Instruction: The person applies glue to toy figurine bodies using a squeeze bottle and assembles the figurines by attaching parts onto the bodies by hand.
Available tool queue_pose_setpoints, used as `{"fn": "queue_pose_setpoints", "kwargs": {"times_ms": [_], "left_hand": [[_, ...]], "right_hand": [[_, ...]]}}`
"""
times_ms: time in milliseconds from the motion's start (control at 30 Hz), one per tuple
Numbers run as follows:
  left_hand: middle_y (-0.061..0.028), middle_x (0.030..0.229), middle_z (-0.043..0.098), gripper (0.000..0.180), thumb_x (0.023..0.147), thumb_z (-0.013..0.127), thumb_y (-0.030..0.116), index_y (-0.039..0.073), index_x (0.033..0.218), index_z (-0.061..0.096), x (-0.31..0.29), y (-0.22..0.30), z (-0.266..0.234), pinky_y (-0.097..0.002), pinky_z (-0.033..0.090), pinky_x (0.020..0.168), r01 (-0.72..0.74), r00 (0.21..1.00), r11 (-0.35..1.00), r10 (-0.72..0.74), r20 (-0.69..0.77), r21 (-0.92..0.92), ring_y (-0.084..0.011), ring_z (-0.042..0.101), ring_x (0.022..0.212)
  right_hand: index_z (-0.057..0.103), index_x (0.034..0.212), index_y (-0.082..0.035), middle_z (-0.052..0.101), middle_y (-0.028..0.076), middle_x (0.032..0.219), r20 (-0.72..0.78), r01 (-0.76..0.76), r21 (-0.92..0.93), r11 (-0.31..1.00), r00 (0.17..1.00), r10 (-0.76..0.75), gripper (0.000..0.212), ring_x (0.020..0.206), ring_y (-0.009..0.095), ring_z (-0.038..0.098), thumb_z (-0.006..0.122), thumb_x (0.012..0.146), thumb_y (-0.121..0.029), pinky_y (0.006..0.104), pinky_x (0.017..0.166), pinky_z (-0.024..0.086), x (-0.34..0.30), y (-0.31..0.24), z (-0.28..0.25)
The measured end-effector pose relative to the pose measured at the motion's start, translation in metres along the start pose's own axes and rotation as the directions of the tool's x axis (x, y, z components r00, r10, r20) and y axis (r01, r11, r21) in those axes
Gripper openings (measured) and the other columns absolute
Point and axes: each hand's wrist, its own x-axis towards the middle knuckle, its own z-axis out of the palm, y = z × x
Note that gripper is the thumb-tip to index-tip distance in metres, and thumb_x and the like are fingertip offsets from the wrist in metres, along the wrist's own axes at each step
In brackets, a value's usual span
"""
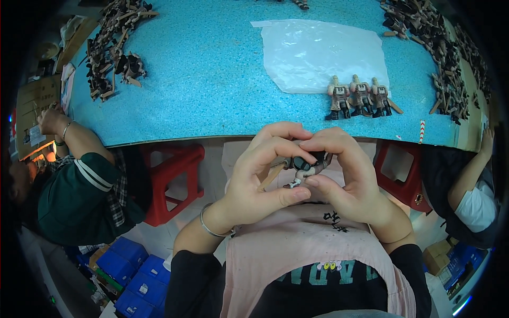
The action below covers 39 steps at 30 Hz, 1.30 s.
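Observation:
Between both hands, just off the table's near edge, I hold a small toy figure (306, 168) with dark and pale parts. My left hand (265, 169) curls round it from the left, thumb below and fingers above. From the right, my right hand (344, 169) pinches it with thumb and fingers. A thin tan stick-like piece (271, 176) shows beside my left fingers; whether it joins the figure I cannot tell. Part of the figure is hidden behind the fingers. Three similar figures (361, 97) lie side by side on the blue table (207, 79), beyond my right hand.
A clear plastic sheet (323, 53) lies on the table. Piles of figures cover its left (108, 58) and right (450, 69) sides. People sit at both sides, one in a green sleeve (79, 185). Red stools (172, 183) and blue bins (140, 286) stand below.

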Motion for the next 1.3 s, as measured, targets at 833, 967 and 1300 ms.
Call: {"fn": "queue_pose_setpoints", "kwargs": {"times_ms": [833, 967, 1300], "left_hand": [[-0.0109, 0.123, 0.053, 0.027, 0.074, 0.072, 0.007, 0.006, 0.1, 0.064, 0.035, 0.037, -0.148, -0.0418, 0.033, 0.104, 0.137, 0.803, 0.285, 0.529, -0.275, 0.949, -0.0322, 0.044, 0.123], [-0.0122, 0.131, 0.05, 0.032, 0.078, 0.069, 0.011, 0.008, 0.11, 0.064, 0.043, 0.041, -0.176, -0.0432, 0.029, 0.108, 0.322, 0.797, -0.038, 0.55, -0.249, 0.946, -0.0324, 0.035, 0.131], [-0.0171, 0.127, 0.051, 0.043, 0.072, 0.07, 0.006, 0.005, 0.114, 0.06, 0.048, 0.002, -0.046, -0.0469, 0.035, 0.102, -0.186, 0.941, 0.399, 0.334, 0.046, 0.898, -0.0369, 0.045, 0.123]], "right_hand": [[0.063, 0.1, -0.007, 0.059, 0.007, 0.096, -0.252, -0.094, -0.721, 0.687, 0.958, -0.134, 0.017, 0.085, 0.021, 0.058, 0.063, 0.084, -0.007, 0.0329, 0.073, 0.048, 0.175, 0.045, -0.13], [0.061, 0.103, -0.006, 0.059, 0.012, 0.1, -0.229, -0.144, -0.842, 0.52, 0.968, -0.103, 0.023, 0.09, 0.031, 0.059, 0.067, 0.082, -0.009, 0.0411, 0.077, 0.048, 0.211, 0.066, -0.124], [0.06, 0.1, -0.002, 0.058, 0.016, 0.098, -0.221, -0.091, -0.863, 0.497, 0.953, -0.209, 0.019, 0.088, 0.033, 0.059, 0.065, 0.082, -0.006, 0.0412, 0.076, 0.048, 0.185, 0.077, -0.131]]}}
